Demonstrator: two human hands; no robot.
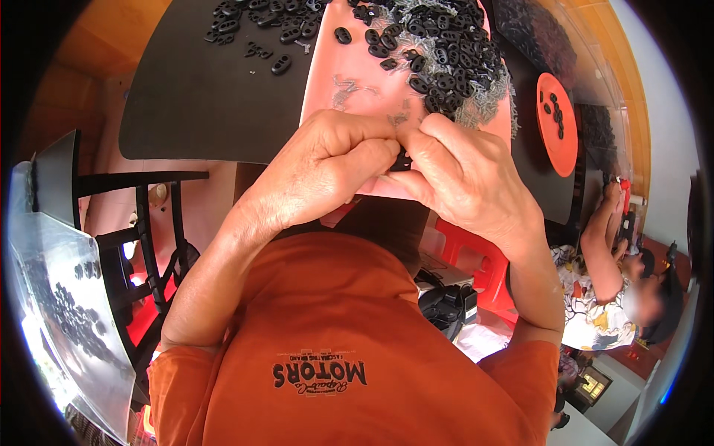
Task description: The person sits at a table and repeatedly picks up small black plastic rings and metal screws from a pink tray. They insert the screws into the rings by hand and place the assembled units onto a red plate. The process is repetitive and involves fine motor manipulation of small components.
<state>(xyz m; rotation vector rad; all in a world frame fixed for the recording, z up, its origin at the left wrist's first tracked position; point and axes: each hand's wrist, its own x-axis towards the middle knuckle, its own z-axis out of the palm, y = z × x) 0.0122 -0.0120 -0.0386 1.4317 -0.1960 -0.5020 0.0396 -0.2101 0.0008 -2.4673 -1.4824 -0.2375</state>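
My left hand (335, 160) and my right hand (465, 167) meet over the near edge of the pink tray (318, 82). Both have thumb and fingers pinched together. Between them shows a bit of a small black piece (403, 160), mostly hidden by the fingers; it looks like one of the black cord locks. What the left fingertips pinch is covered. Beyond the hands, a heap of oval black cord locks (450, 48) with two holes lies in the tray. Mixed in and beside it are many small pale springs (483, 105), with a thin scatter of springs (346, 89) nearer my left hand.
More black cord locks (281, 65) lie on the dark table (201, 97) left of the tray. An orange plate (567, 141) with several black pieces stands to the right. Another person (606, 297) is at the far right. A red plastic stool (476, 260) stands below the table.
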